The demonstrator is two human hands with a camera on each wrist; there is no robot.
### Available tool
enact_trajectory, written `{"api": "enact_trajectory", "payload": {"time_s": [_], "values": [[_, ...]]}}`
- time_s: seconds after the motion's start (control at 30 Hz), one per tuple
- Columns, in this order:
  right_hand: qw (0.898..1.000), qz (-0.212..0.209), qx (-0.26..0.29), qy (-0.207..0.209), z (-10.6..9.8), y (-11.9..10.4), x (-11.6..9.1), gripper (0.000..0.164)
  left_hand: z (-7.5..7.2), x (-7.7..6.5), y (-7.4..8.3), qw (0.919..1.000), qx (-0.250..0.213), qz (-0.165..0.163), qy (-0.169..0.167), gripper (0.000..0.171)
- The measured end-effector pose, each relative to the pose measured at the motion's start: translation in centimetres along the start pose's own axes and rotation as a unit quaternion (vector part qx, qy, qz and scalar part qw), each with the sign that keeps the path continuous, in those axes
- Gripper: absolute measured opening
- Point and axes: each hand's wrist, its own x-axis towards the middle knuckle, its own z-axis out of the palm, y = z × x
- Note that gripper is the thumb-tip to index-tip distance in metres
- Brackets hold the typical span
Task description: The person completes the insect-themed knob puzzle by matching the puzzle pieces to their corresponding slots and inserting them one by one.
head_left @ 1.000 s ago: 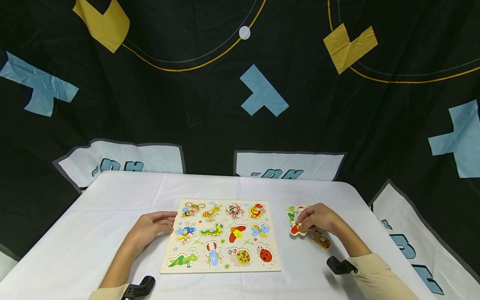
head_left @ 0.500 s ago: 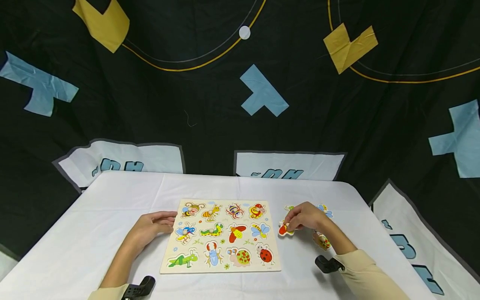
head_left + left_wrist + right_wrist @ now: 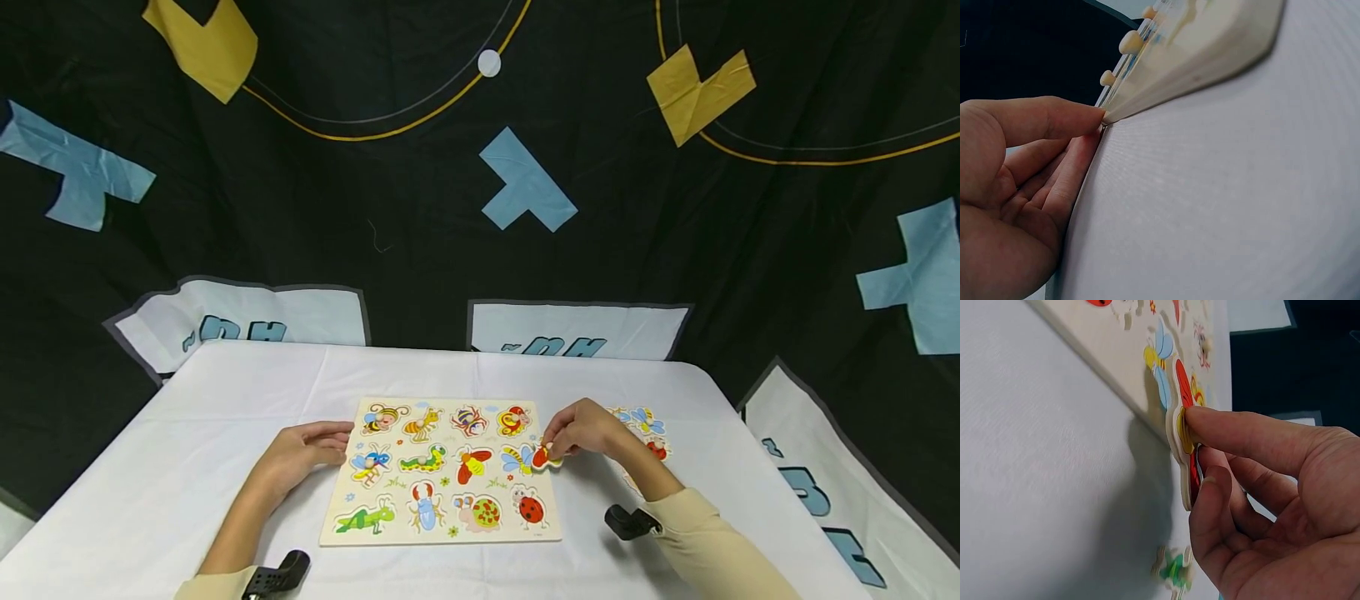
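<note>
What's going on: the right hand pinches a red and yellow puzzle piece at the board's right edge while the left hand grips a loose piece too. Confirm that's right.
Not quite. The left hand holds no piece: its fingers lie straight against the left edge of the puzzle board, as the left wrist view shows. The rest stands: the right hand pinches the red and yellow piece at the board's right edge.

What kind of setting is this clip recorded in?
Probably a staged recording setup, not a home: a white-clothed table before a black printed fabric backdrop, bearing only a wooden insect peg puzzle board and loose pieces.
</note>
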Motion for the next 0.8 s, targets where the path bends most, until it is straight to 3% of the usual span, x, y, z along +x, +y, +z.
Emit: {"api": "enact_trajectory", "payload": {"time_s": [0.8], "values": [[0.999, -0.034, -0.019, -0.021, 3.5, -2.9, 1.3, 0.014, 0.1, 0.2, -0.1, 1.0, 0.004, -0.005, 0.003, 0.058]]}}
